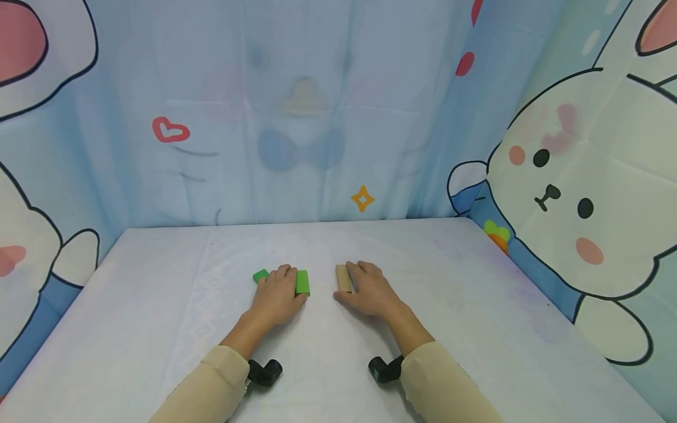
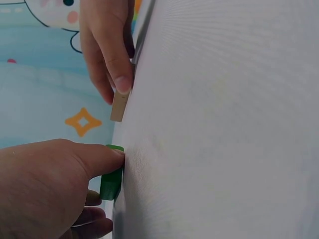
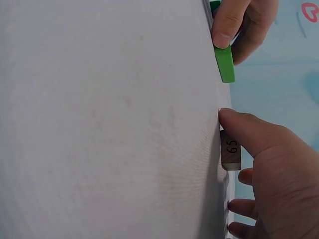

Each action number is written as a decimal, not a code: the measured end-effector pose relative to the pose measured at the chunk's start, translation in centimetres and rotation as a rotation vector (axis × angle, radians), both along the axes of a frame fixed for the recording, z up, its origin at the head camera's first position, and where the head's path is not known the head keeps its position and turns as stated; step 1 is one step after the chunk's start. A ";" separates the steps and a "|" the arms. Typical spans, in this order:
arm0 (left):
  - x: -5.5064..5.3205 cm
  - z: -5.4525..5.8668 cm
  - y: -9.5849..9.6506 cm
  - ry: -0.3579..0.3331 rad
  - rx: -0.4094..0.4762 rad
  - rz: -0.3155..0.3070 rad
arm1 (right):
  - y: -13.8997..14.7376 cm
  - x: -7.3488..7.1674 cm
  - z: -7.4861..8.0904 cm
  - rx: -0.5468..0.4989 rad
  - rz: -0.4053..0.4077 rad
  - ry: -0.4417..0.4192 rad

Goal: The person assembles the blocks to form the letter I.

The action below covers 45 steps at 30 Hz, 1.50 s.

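Note:
My left hand [image 1: 276, 295] lies over the left side of the table's middle and pinches a light green block [image 1: 302, 282] between thumb and fingers. A darker green piece [image 1: 260, 275] shows past the outer side of that hand; the rest of it is hidden under the fingers. Across a small gap, my right hand [image 1: 372, 292] holds a pale wooden block [image 1: 344, 278], thumb at its near end and fingers about its far side. In the right wrist view dark digits mark the end of this wooden block [image 3: 231, 149]. Both blocks rest on the tabletop.
A white cloth covers the table [image 1: 174, 329]. Behind it hangs a light blue curtain [image 1: 222, 176] with printed cartoon figures. Black devices [image 1: 266, 373] are worn at both wrists, by the beige sleeves [image 1: 211, 385].

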<state>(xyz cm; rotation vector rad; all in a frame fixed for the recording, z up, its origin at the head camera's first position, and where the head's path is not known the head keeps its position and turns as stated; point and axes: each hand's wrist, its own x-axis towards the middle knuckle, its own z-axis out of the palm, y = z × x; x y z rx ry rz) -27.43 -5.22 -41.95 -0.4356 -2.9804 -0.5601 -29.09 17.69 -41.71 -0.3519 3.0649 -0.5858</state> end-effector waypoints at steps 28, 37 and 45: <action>0.2 0.0 -0.2 -0.029 0.079 0.002 | 0.4 -0.8 -0.7 -0.103 -0.040 0.000; 0.2 0.1 -0.3 -0.043 0.125 0.006 | 0.4 -0.7 -0.6 -0.122 -0.058 -0.013; 0.2 0.1 -0.4 -0.049 0.141 0.006 | 0.1 -0.5 -0.6 -0.144 -0.075 -0.036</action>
